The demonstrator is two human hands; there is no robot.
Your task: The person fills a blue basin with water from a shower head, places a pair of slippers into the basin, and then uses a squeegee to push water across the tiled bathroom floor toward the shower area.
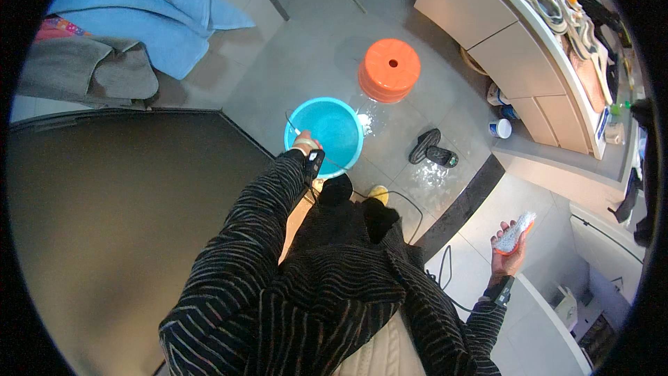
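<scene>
My left hand is closed at the near left rim of a light blue bucket. A thin wire handle with a small white part runs into its fingers, which are partly hidden. Inside, the bucket looks pale blue; I cannot tell how much water it holds. Out to the right, well apart from the bucket, my right hand grips a scrub brush with white bristles facing up and an orange base. Both wrists carry a dark strapped device.
An orange stool stands beyond the bucket. Black slippers lie on wet grey tiles, near a dark threshold strip. A white cabinet with shoes on top stands at right. Blue towels hang at upper left; a dark cable loops beside me.
</scene>
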